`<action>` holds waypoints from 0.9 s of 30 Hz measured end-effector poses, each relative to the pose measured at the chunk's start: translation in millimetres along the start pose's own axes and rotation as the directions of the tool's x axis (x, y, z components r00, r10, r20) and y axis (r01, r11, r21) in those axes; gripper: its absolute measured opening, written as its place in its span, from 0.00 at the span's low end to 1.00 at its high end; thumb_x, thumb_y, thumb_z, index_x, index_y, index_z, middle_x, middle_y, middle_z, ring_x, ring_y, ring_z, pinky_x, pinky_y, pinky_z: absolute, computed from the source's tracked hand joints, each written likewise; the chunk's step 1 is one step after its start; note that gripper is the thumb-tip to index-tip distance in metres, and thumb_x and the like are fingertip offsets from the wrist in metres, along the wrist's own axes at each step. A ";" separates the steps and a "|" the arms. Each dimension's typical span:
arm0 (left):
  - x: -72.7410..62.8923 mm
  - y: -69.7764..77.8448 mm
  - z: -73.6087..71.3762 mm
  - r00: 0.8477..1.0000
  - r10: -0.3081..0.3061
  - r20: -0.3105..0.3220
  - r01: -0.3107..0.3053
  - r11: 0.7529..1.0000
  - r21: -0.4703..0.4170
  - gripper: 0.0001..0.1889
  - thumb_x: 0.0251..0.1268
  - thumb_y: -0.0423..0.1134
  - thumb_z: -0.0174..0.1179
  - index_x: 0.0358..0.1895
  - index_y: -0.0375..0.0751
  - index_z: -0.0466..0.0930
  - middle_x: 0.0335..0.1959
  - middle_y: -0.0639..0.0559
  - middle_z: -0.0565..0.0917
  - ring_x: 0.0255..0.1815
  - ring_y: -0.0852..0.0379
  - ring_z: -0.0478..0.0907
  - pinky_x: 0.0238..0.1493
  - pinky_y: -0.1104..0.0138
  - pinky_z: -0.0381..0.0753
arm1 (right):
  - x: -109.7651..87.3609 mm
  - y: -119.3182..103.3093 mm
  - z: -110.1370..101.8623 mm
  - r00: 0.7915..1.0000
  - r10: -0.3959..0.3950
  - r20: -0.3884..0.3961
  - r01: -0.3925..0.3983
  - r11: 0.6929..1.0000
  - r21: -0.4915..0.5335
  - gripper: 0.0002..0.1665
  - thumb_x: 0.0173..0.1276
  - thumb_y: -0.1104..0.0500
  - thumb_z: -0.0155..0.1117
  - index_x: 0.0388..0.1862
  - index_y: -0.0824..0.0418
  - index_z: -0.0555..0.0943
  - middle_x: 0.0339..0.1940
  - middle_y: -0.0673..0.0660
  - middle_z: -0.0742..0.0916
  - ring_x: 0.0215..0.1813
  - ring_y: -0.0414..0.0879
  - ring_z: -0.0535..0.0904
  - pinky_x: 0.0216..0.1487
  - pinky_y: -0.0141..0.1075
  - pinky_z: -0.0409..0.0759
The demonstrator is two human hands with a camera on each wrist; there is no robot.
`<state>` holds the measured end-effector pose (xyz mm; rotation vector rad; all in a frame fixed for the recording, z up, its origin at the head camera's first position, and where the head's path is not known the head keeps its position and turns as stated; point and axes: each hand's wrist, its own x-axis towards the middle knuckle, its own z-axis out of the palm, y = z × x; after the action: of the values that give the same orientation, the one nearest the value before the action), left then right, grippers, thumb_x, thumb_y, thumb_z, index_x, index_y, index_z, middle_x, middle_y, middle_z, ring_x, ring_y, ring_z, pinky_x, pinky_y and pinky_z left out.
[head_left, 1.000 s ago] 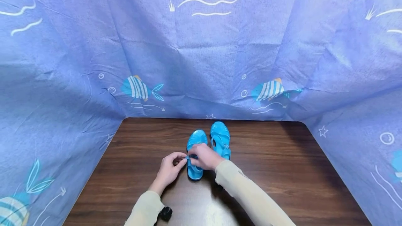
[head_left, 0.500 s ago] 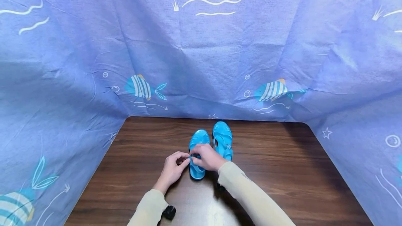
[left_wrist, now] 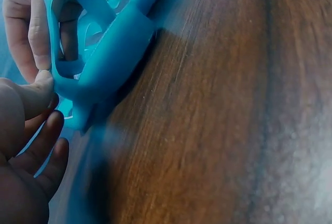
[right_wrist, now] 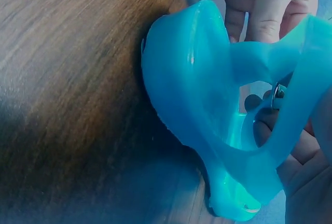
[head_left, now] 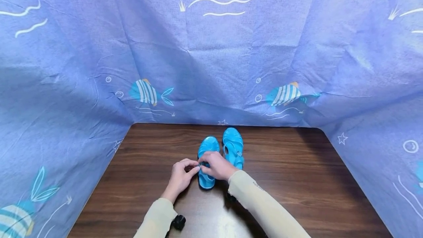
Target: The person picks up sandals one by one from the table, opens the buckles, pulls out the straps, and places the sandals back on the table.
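Two blue jelly sandals lie on the brown table, toes to the back. My left hand pinches a strap at the outer side of the left sandal between thumb and fingers. Curled over the same sandal, my right hand holds the strap there, its fingertips right against the left ones. A small metal buckle shows by the right fingers in the right wrist view. The heel of this sandal rests low on the table in that view. My right palm hides the sandal's middle in the head view.
The other sandal sits just right of the right hand, with its buckle strap on the outer side. The wooden table ends at a patterned blue cloth hung behind and on both sides.
Both hands stay at the left sandal's strap. The left fingertips have come slightly closer to the right ones, covering more of the blue strap between them. The head view shifts a little.
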<state>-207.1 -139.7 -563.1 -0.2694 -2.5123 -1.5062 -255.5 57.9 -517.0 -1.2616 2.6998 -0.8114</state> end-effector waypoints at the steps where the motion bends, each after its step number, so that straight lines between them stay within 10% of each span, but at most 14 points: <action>1: -0.4 -0.3 -0.1 1.000 -0.009 0.000 0.009 1.000 0.003 0.06 0.66 0.34 0.74 0.43 0.45 0.92 0.39 0.57 0.89 0.41 0.59 0.85 0.46 0.64 0.87 | 0.0 0.1 0.4 1.000 -0.001 0.000 0.001 1.000 0.002 0.13 0.78 0.57 0.66 0.56 0.59 0.88 0.52 0.53 0.90 0.55 0.44 0.85 0.60 0.36 0.84; 27: -1.6 -4.5 -5.8 0.994 -0.091 0.064 0.092 0.995 -0.024 0.04 0.70 0.37 0.71 0.43 0.50 0.92 0.36 0.61 0.90 0.40 0.62 0.85 0.46 0.68 0.84 | 0.8 1.2 0.4 1.000 0.015 0.016 -0.015 1.000 0.021 0.14 0.78 0.56 0.67 0.57 0.59 0.87 0.52 0.52 0.90 0.55 0.42 0.85 0.60 0.35 0.84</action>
<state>-206.3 -146.9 -564.6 -0.2113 -2.5877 -1.5902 -256.8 57.8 -517.8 -1.2366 2.6780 -0.8229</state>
